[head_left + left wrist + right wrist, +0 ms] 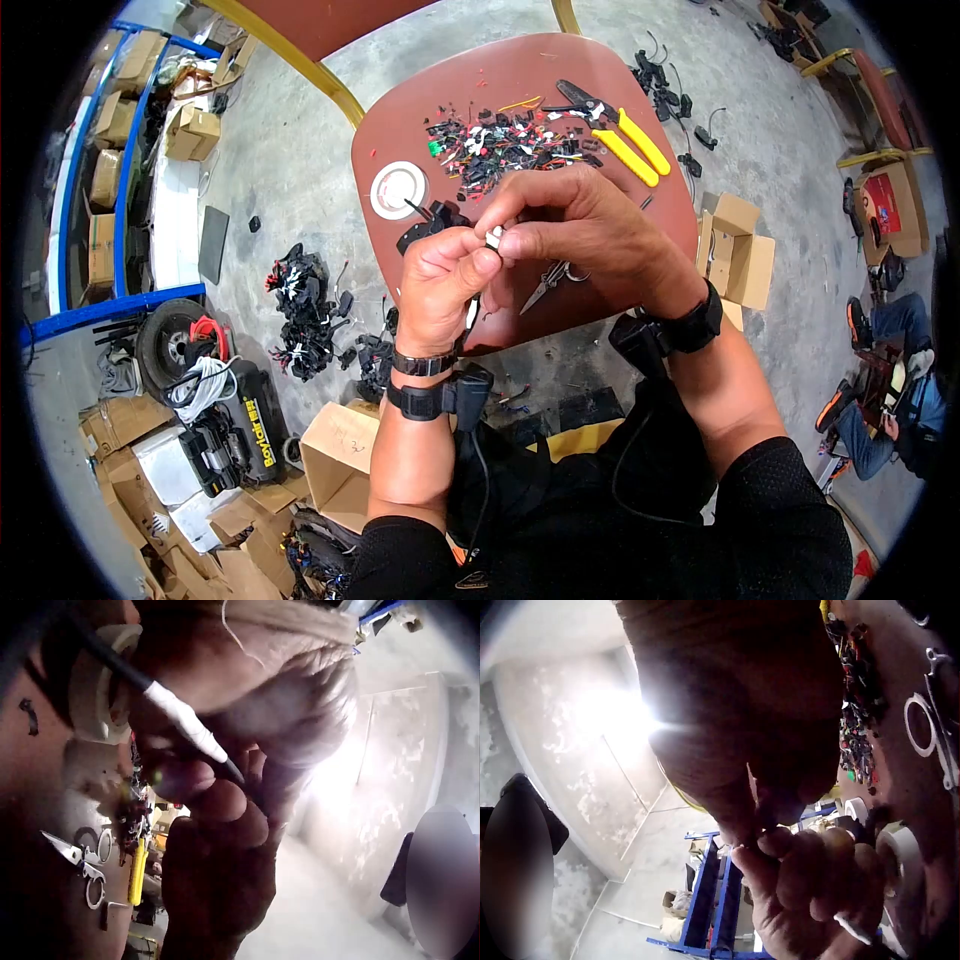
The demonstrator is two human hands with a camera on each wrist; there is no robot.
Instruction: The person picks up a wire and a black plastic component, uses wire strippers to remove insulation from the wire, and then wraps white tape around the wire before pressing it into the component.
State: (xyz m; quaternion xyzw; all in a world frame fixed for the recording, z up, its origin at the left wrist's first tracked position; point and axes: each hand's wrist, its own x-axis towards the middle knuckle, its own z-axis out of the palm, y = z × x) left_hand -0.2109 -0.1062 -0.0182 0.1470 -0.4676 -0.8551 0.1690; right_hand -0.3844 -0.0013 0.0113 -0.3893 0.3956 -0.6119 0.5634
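Note:
Close over the red-brown seat, both hands meet fingertip to fingertip. My left hand (440, 275) grips a black cable (112, 660) with its fingers curled round it. White tape (184, 720) is wrapped along a stretch of that cable, which runs on into the fist. Thumb and forefinger of my right hand (585, 220) pinch a small white piece (494, 237) at the left fingertips. Most of that piece is hidden by the fingers, and I cannot tell whether it is tape. Beside the left hand lie a roll of white tape (398, 190) and black parts (425, 228).
On the seat (390, 120) lie a heap of small connectors and scraps (510, 150), yellow-handled pliers (630, 148) and scissors (548, 285). Black cable bundles (300, 310) and open cardboard boxes (735, 245) surround it on the floor. Another person (890, 390) sits at far right.

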